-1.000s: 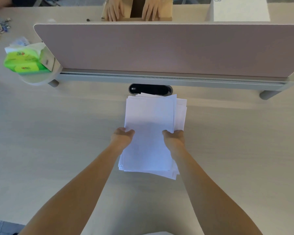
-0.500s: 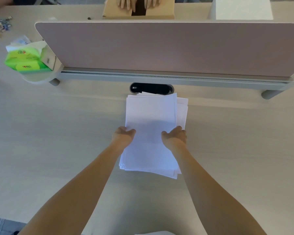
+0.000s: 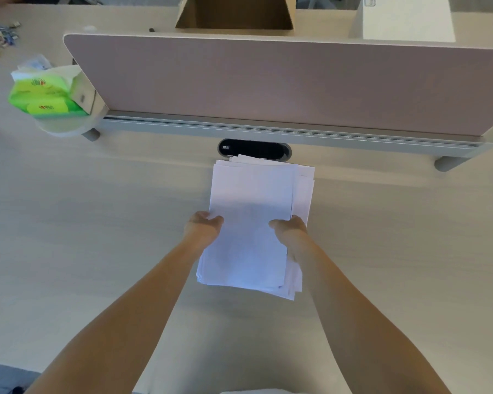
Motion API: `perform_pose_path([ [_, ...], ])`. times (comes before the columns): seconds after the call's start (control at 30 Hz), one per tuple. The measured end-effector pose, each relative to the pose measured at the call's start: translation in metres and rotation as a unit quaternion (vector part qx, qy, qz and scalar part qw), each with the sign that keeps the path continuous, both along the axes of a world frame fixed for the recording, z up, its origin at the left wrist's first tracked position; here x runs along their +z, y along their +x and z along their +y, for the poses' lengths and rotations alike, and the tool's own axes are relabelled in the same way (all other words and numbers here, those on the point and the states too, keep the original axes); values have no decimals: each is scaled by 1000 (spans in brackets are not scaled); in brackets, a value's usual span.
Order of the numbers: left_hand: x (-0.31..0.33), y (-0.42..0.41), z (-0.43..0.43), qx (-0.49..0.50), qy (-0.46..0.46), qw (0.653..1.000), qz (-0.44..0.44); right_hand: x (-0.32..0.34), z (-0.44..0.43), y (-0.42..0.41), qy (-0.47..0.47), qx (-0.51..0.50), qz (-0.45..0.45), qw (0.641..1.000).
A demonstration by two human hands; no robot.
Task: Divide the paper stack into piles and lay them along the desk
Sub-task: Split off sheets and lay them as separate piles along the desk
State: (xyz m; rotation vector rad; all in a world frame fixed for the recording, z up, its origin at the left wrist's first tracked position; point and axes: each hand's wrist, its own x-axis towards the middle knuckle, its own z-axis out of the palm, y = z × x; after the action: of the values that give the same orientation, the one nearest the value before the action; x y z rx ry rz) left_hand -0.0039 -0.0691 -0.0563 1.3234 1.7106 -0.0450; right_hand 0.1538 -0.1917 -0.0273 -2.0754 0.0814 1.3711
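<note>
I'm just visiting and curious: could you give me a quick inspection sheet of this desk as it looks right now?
Surface: pale wood-look desk, flat.
Job's things: one paper stack, sheets uneven, the lower ones offset to the right.
Clutter: green tissue packs at the panel's left end; small clips scattered at far left.
Grips: left hand and right hand each hold a side edge of the stack, thumbs on top.
Cables: nothing seen; only a dark oval port at the stack's far edge.
Surroundings: pinkish divider panel; behind it an open cardboard box and a white box.
</note>
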Motion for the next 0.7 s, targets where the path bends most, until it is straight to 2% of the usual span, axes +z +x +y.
perform_pose_path([
  [0.13, 3, -16, 4, 15, -16, 999, -32, 8, -9, -8, 72, -33, -21, 997],
  [0.23, 14, -35, 15, 31, -23, 997, -70, 28, -8, -21, 156, -14, -33, 987],
  [0.3, 27, -49, 30, 50, -21, 989, -136, 43, -3, -32, 210, 26, -38, 977],
  [0.4, 63, -74, 47, 111, -37, 954, -277, 63, 11, -56, 285, 77, -68, 953],
  [0.5, 98, -110, 55, 142, 59, 928, -339, 77, 30, -89, 337, 108, -106, 929],
  [0.63, 124, -164, 49, 146, 207, 894, -369, 85, 57, -138, 377, 104, -89, 916],
  [0.7, 128, -192, 46, 145, 241, 882, -379, 87, 67, -161, 396, 113, -89, 907],
])
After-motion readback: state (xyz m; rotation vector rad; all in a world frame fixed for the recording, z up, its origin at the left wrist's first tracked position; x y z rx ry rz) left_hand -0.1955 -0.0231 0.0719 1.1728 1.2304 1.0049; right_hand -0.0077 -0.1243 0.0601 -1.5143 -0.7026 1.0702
